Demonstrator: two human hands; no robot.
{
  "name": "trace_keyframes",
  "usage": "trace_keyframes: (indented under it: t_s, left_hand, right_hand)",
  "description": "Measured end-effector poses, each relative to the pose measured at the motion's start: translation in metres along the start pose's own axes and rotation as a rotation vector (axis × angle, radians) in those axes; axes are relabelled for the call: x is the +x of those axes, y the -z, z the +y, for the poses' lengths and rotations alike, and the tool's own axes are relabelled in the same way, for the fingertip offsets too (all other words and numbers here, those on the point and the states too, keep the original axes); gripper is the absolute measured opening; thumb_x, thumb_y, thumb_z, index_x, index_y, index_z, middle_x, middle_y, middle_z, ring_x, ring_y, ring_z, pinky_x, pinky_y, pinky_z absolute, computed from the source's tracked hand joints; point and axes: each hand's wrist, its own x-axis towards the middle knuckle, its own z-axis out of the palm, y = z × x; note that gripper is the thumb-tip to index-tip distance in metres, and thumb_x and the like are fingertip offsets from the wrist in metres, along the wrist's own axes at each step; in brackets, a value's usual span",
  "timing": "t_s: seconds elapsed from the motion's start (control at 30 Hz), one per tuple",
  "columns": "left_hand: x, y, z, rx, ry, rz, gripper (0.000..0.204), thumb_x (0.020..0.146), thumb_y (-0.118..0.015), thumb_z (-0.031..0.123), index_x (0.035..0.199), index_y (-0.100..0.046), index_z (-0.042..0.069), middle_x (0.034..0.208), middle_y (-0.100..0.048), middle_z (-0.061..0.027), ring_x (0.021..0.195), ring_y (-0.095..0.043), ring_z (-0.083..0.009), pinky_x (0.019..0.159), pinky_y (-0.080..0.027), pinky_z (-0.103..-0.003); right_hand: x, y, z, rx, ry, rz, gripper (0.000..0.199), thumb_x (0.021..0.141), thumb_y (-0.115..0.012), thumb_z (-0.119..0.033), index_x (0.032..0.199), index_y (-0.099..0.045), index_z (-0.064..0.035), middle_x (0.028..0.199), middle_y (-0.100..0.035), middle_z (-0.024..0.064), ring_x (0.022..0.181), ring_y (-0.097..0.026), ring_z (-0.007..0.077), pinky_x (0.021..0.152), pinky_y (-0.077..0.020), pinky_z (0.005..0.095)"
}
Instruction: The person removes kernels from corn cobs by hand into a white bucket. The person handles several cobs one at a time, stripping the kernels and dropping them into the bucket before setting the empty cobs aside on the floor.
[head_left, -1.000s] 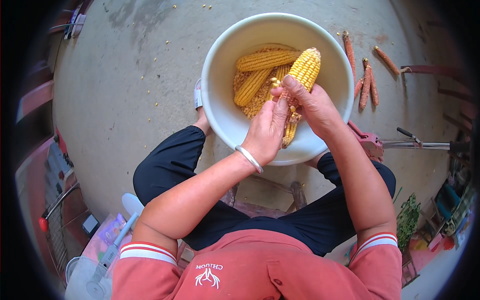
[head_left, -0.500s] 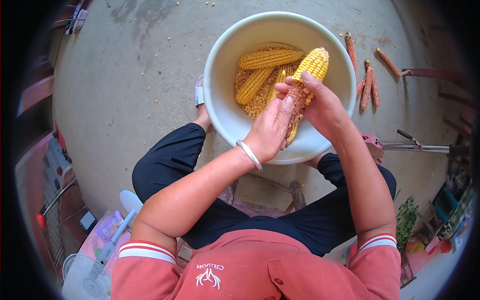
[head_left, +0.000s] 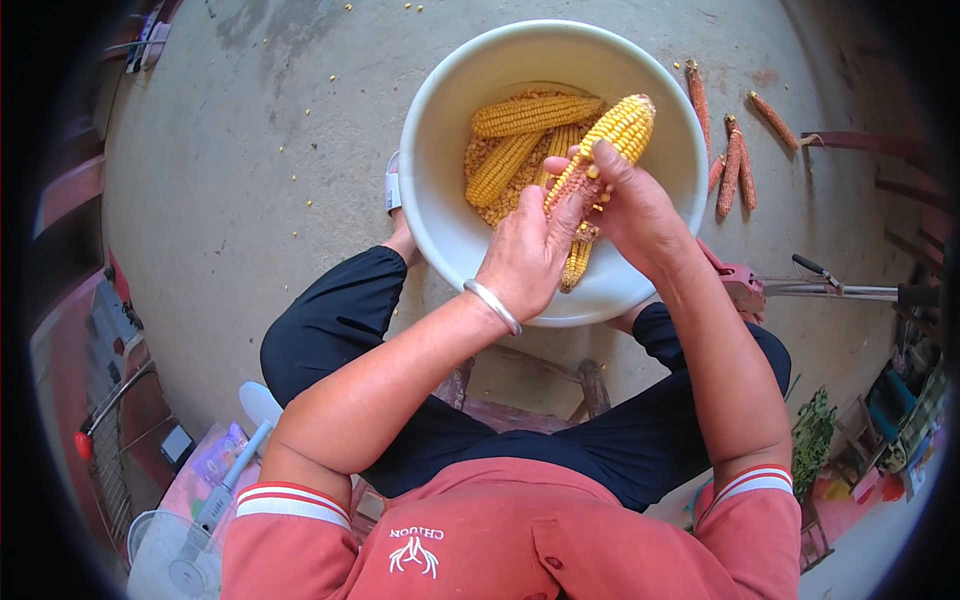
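We have one partly stripped ear of corn [head_left: 614, 131] held aslant over the tub [head_left: 424, 112], nearer its right rim than its left. Its far end is covered in yellow rows, while the stretch between our hands is bare and reddish. Our left hand [head_left: 533, 248] grips the near, bare end, thumb on top. Our right hand [head_left: 640, 212] is wrapped around the middle from the right side, thumb lying near the border where the rows begin.

That border seems the best place to work: we would press the thumb sideways against the outermost row, so each row tips into the gap already cleared. The left hand does well as the steady anchor, turning the cob a little so fresh rows meet the thumb. A shorter push should spare the thumb and keep pieces from flying.

Below, loose kernels [head_left: 508, 210] cover the tub's bottom, with whole ears [head_left: 536, 117] lying on them. A yellow tip [head_left: 576, 268] shows under our hands toward the near rim; we cannot tell what supports it.

Past the right rim, bare cobs [head_left: 731, 170] lie on the floor [head_left: 240, 150]. Keeping our hands low inside the rim should limit spills.
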Motion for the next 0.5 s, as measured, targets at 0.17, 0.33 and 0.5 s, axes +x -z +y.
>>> trace_keyframes:
  t_s: [0.17,0.33,0.5]
  left_hand:
    - [0.001,-0.001,-0.001,-0.115,0.044,-0.1,0.043,0.102,-0.039,0.039,0.104,-0.049,-0.003,0.079,-0.062,-0.0205,0.073,-0.062,-0.0347,0.067,-0.048,-0.044]
    - [0.007,0.009,0.005,-0.433,0.208,-0.339,0.044,0.103,-0.035,0.044,0.107,-0.047,0.002,0.065,-0.053,-0.0069,0.046,-0.052,-0.0151,0.042,-0.043,-0.03]
    - [0.009,0.013,0.01,-0.581,0.269,-0.38,0.049,0.102,-0.029,0.051,0.104,-0.047,0.006,0.061,-0.048,-0.0025,0.039,-0.045,-0.0091,0.032,-0.034,-0.023]
  right_hand:
    - [0.004,0.006,0.004,-0.086,0.019,0.011,0.047,0.09,-0.067,-0.038,0.119,-0.052,-0.0046,0.111,-0.066,0.01,0.103,-0.06,0.0166,0.093,-0.0475,0.0342]
    - [0.005,0.007,0.008,-0.13,0.029,-0.026,0.043,0.091,-0.066,-0.033,0.119,-0.051,-0.0048,0.112,-0.065,0.0098,0.104,-0.059,0.0165,0.094,-0.0465,0.0329]
    - [0.0,0.002,0.003,0.011,0.023,-0.058,0.038,0.092,-0.065,-0.029,0.119,-0.052,-0.005,0.116,-0.063,0.0115,0.107,-0.058,0.0191,0.097,-0.0448,0.0357]
